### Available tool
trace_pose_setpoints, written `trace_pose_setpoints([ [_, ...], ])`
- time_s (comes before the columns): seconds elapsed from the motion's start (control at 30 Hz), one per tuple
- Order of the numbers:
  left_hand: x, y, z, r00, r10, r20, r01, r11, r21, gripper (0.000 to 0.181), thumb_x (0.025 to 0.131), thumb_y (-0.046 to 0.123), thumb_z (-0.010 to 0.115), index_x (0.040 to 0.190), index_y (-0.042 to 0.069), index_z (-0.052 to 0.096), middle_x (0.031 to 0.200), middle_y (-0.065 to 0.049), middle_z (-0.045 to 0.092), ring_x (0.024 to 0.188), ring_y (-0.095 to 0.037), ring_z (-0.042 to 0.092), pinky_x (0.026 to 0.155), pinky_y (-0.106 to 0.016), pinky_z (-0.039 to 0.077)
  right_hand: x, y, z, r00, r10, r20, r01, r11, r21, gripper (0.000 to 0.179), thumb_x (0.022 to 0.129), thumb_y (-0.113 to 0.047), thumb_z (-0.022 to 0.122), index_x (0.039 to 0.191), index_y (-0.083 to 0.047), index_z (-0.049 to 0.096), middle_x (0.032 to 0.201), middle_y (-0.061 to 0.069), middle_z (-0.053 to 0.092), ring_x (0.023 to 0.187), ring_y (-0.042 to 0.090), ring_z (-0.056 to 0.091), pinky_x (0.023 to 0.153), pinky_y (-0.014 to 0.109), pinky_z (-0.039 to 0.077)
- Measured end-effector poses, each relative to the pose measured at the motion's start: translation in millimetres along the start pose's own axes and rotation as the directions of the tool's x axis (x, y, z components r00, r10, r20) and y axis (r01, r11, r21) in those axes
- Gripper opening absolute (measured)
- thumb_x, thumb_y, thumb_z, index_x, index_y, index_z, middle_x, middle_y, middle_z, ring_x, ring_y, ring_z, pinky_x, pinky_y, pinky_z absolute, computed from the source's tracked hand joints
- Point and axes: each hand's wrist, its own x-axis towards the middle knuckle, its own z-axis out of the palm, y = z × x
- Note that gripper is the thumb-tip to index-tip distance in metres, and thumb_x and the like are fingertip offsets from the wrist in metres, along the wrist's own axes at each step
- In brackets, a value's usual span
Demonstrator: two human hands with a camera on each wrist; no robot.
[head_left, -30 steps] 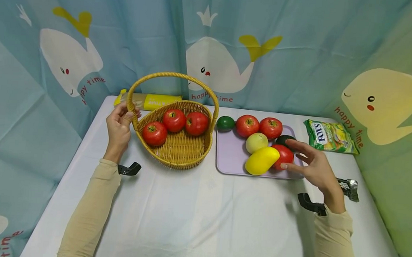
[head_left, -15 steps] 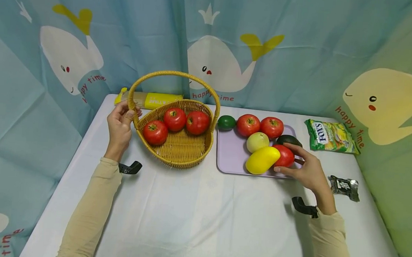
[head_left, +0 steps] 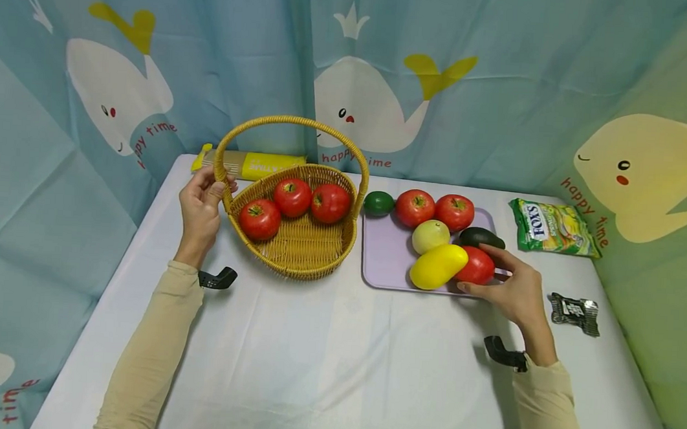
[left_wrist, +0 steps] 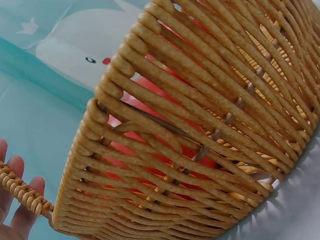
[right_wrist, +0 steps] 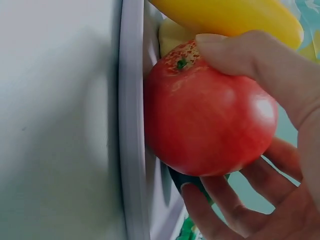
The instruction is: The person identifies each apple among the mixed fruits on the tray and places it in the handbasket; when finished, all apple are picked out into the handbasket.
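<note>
My left hand [head_left: 200, 210] grips the handle [head_left: 293, 120] of a yellow wicker basket [head_left: 302, 272] near its left base. Inside the basket lie three red apples [head_left: 259, 220]; through the weave in the left wrist view, parts of the red fruit [left_wrist: 150, 95] show. On the lilac tray [head_left: 386, 259] my right hand [head_left: 514, 287] holds another red apple [right_wrist: 210, 110], thumb on one side and fingers curled round the other. Beside that apple are a yellow mango [head_left: 437, 266], a pale green round fruit [head_left: 431, 237] and a dark green avocado [head_left: 482, 237].
Two more red apples [head_left: 415, 208] and a small green fruit [head_left: 378, 203] are at the tray's back. A green candy bag [head_left: 554, 227] and a small black packet [head_left: 574, 313] lie to the right. Behind the basket lies a yellow packet [head_left: 270, 164]; a curtain [head_left: 258, 54] hangs behind.
My right hand has come left and closed round the red apple at the tray's right, which has shifted slightly right. My left hand stays on the basket handle.
</note>
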Motion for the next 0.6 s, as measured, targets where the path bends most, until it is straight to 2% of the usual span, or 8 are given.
trace_pose_setpoints([
  [0.1, -0.2, -0.3, -0.7, 1.000, 0.005, 0.000, -0.005, 1.000, 0.006, 0.023, 0.105, -0.009, 0.053, 0.124, -0.019, 0.059, 0.101, -0.006, 0.072, 0.091, -0.018, 0.073, 0.090, -0.024, 0.064, -3.3, 2.6, -0.6, 1.000, 0.010, -0.022, -0.010, 1.000, 0.010, 0.080, 0.076, -0.030, 0.098, 0.145, -0.008, 0.064, 0.140, 0.027, 0.064, 0.109, 0.034, 0.063, 0.077, 0.004, 0.047],
  [0.17, -0.2, -1.0, -1.2, 1.000, 0.010, 0.001, -0.010, 1.000, 0.001, 0.021, 0.105, -0.010, 0.052, 0.124, -0.016, 0.061, 0.101, -0.005, 0.072, 0.090, -0.016, 0.073, 0.090, -0.024, 0.064, -5.1, 4.3, -2.4, 0.999, 0.009, -0.048, -0.008, 1.000, 0.022, 0.079, 0.074, -0.028, 0.100, 0.144, -0.010, 0.066, 0.140, 0.025, 0.066, 0.109, 0.020, 0.061, 0.077, 0.002, 0.048],
  [0.23, -0.1, -1.4, -1.5, 1.000, 0.009, -0.001, -0.009, 1.000, -0.001, 0.021, 0.105, -0.010, 0.053, 0.122, -0.009, 0.065, 0.101, -0.005, 0.072, 0.090, -0.016, 0.074, 0.090, -0.024, 0.064, -6.4, 5.7, -4.3, 0.997, 0.007, -0.070, -0.005, 0.999, 0.034, 0.079, 0.072, -0.027, 0.101, 0.142, -0.010, 0.068, 0.140, 0.024, 0.066, 0.108, 0.007, 0.056, 0.078, 0.001, 0.048],
  [0.3, -0.3, -1.0, -1.5, 1.000, 0.007, -0.001, -0.007, 1.000, 0.004, 0.022, 0.105, -0.010, 0.052, 0.121, -0.005, 0.066, 0.101, -0.005, 0.072, 0.090, -0.014, 0.073, 0.090, -0.024, 0.064, -7.6, 5.6, -7.1, 0.996, 0.011, -0.093, -0.007, 0.999, 0.046, 0.079, 0.071, -0.026, 0.101, 0.141, -0.009, 0.069, 0.140, 0.023, 0.067, 0.105, -0.002, 0.052, 0.079, 0.000, 0.049],
  [0.4, -0.1, -0.6, -1.2, 1.000, 0.006, -0.001, -0.006, 1.000, 0.013, 0.021, 0.105, -0.009, 0.053, 0.123, -0.009, 0.064, 0.102, -0.005, 0.072, 0.091, -0.012, 0.073, 0.091, -0.024, 0.064, -8.5, 5.6, -10.0, 0.994, 0.025, -0.103, -0.018, 0.997, 0.068, 0.079, 0.073, -0.025, 0.101, 0.142, -0.008, 0.067, 0.140, 0.024, 0.066, 0.108, -0.004, 0.050, 0.081, -0.001, 0.049],
  [0.47, 0.1, -0.3, -1.0, 1.000, 0.006, 0.001, -0.006, 1.000, 0.019, 0.023, 0.105, -0.009, 0.053, 0.125, -0.018, 0.059, 0.102, -0.004, 0.071, 0.091, -0.011, 0.073, 0.091, -0.023, 0.063, -9.2, 5.3, -11.4, 0.994, 0.043, -0.104, -0.035, 0.996, 0.081, 0.079, 0.075, -0.026, 0.099, 0.144, -0.008, 0.066, 0.141, 0.021, 0.066, 0.109, -0.003, 0.050, 0.081, -0.001, 0.049],
  [0.53, 0.6, -0.8, -0.9, 1.000, 0.007, 0.002, -0.007, 1.000, 0.021, 0.026, 0.105, -0.009, 0.052, 0.127, -0.023, 0.054, 0.102, -0.004, 0.071, 0.091, -0.012, 0.073, 0.091, -0.023, 0.063, -9.8, 5.0, -12.0, 0.992, 0.061, -0.113, -0.049, 0.993, 0.106, 0.077, 0.076, -0.025, 0.099, 0.144, -0.010, 0.066, 0.138, 0.011, 0.068, 0.111, -0.001, 0.052, 0.081, 0.000, 0.051],
  [0.6, 0.7, -1.2, -0.7, 1.000, 0.006, 0.003, -0.006, 1.000, 0.019, 0.028, 0.105, -0.009, 0.052, 0.128, -0.025, 0.053, 0.101, -0.004, 0.071, 0.091, -0.014, 0.073, 0.091, -0.023, 0.063, -10.3, 5.2, -12.7, 0.988, 0.074, -0.132, -0.055, 0.988, 0.141, 0.075, 0.076, -0.023, 0.099, 0.143, -0.010, 0.067, 0.132, -0.004, 0.070, 0.111, -0.001, 0.054, 0.081, 0.001, 0.052],
])
